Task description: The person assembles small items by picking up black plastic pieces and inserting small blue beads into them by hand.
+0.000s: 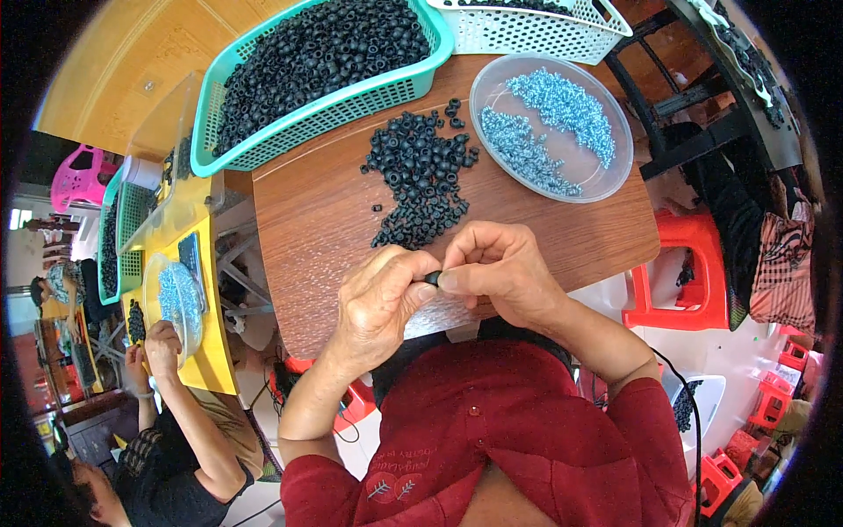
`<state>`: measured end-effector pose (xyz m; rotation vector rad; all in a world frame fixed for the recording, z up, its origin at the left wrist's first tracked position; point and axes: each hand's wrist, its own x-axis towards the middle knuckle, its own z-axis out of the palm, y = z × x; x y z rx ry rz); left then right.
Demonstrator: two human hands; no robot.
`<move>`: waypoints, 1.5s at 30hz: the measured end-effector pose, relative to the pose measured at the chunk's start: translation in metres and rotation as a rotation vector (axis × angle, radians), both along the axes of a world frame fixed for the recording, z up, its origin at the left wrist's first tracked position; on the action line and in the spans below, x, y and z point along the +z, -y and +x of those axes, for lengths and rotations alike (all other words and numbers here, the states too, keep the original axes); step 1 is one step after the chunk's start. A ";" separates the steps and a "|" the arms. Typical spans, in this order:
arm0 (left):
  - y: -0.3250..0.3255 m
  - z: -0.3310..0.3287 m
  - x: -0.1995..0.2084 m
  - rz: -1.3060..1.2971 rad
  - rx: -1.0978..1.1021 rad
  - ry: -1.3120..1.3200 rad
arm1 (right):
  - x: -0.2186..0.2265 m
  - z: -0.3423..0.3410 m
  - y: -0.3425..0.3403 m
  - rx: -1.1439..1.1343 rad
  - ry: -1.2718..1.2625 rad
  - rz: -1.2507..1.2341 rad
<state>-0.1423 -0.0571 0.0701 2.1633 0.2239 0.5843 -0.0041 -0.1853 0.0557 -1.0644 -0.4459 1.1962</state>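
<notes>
Over the near edge of the brown tabletop (562,250), my two hands meet. My left hand (373,299) pinches a small black rounded piece (432,277) between thumb and forefinger. The thumb of my right hand (505,277) presses against that piece's right side, its fingers curled closed; anything else between them is hidden. Just beyond my fingers lies a loose heap of small black hollow pieces (421,167). To its right, a round clear plastic bowl (555,145) holds two piles of tiny shiny blue pieces (566,105).
A teal basket (347,104) full of black pieces stands at the far left, a white basket (536,37) behind the bowl. A red stool (676,307) is at right. On the left a co-worker's hands (162,347) are at a yellow table (211,351) with another bowl.
</notes>
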 end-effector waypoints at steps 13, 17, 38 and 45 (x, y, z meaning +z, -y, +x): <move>0.025 -0.002 -0.029 -0.606 0.123 0.065 | 0.001 -0.003 0.002 -0.003 -0.096 -0.103; 0.010 -0.005 -0.028 -1.113 0.017 0.006 | 0.003 -0.004 0.005 0.005 -0.064 -0.055; 0.026 0.017 -0.040 -1.834 0.120 0.284 | -0.002 -0.013 -0.009 -0.206 1.631 0.361; 0.023 0.021 -0.033 -1.791 0.127 0.218 | 0.032 0.063 -0.027 -0.297 1.541 0.282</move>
